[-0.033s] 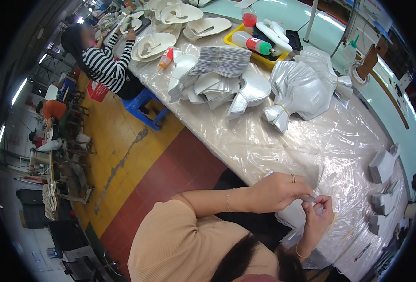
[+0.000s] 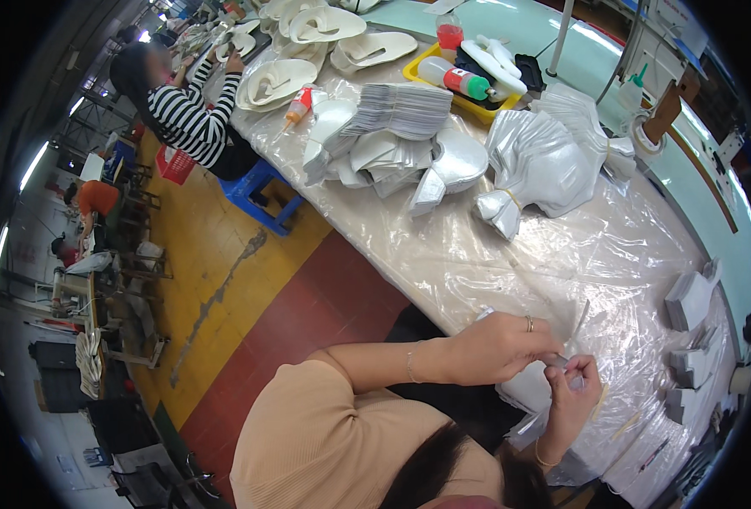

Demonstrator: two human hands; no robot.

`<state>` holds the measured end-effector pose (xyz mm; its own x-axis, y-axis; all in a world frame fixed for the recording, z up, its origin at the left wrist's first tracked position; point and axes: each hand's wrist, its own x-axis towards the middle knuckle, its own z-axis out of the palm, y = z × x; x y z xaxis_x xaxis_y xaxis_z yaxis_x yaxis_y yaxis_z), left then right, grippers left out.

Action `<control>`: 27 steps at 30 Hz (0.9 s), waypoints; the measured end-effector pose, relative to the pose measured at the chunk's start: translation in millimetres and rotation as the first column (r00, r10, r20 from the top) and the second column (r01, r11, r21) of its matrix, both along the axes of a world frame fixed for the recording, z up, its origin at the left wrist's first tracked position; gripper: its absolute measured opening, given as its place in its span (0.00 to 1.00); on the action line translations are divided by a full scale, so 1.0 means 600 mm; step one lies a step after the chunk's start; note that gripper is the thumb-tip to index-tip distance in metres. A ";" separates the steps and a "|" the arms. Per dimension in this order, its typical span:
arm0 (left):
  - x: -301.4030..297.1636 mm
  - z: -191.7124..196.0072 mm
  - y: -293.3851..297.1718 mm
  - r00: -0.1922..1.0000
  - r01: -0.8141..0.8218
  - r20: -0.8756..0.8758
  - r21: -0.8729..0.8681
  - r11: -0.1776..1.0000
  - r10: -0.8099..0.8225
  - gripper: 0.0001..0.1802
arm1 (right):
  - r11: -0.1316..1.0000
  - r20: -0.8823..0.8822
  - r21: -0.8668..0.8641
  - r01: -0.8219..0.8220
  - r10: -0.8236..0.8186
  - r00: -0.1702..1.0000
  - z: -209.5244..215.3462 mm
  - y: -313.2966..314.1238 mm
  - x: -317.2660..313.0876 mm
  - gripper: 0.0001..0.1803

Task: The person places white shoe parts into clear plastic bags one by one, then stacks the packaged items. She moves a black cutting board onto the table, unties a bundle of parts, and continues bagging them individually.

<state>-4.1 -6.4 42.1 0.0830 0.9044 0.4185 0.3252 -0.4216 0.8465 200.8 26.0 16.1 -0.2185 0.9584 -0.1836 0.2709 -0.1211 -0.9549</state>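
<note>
My left hand (image 2: 504, 346), with a ring and a thin bracelet, reaches in over the table's near edge. Its fingers are pinched on a small grey piece (image 2: 555, 360). My right hand (image 2: 572, 392) is closed on the same piece from the right, fingertips almost touching the left ones. A thin pale strip (image 2: 581, 317) sticks up just above my fingers; whether it joins the grey piece I cannot tell. White sheet pieces (image 2: 528, 392) lie below my hands, partly hidden by them.
Silver-white cut pieces (image 2: 405, 110) lie stacked beyond my hands, with banded bundles (image 2: 532, 161) beside them. Smaller grey stacks (image 2: 689, 301) stand at the right. A yellow tray (image 2: 483, 110) holds bottles. A co-worker in a striped top (image 2: 193, 123) sits at the far left.
My hands have hardly moved. The thin strip above my fingers now shows more clearly.
</note>
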 end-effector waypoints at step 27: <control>-0.046 -0.061 -0.034 0.963 -0.111 0.079 -0.758 0.643 0.259 0.09 | 0.902 -0.249 -0.431 -0.015 -0.103 0.963 0.047 -0.064 0.124 0.12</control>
